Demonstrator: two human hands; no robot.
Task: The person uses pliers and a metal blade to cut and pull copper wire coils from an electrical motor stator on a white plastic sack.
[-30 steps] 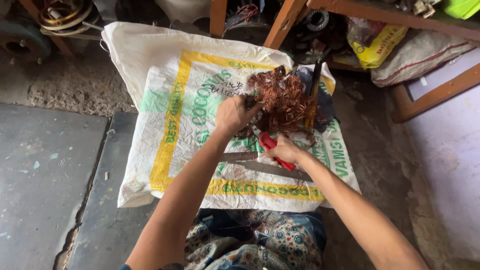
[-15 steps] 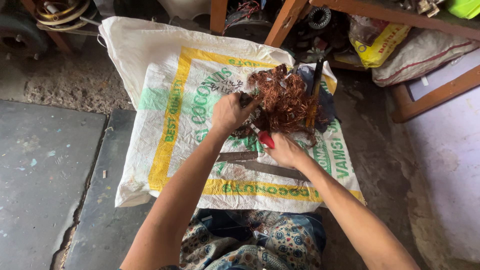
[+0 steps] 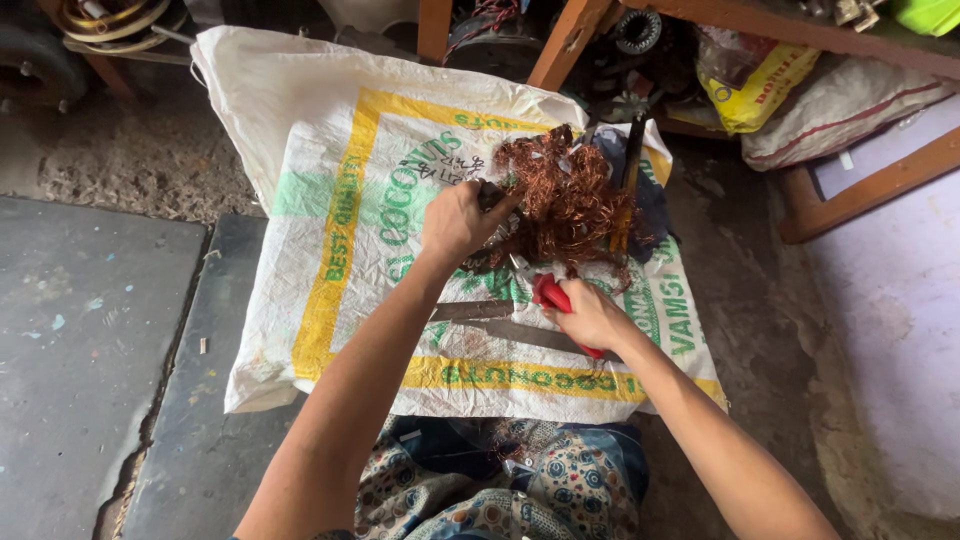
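Barely shifted since a moment ago, the left hand (image 3: 455, 222) pinches the springy, light copper tangle (image 3: 562, 200) on the sack (image 3: 330, 200) (snaggy stuff; grip its bunched edge), while the right hand (image 3: 592, 317) squeezes red-handled cutters (image 3: 553, 296).

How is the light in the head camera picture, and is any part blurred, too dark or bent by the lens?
Head view: soft, even daylight, no hard shadows or glare on the woven sack. The left hand, the copper wire tangle and the right hand with the red-handled cutter look sharp. The top edge under the wooden frame is dark. The wide lens bends the frame edges slightly.
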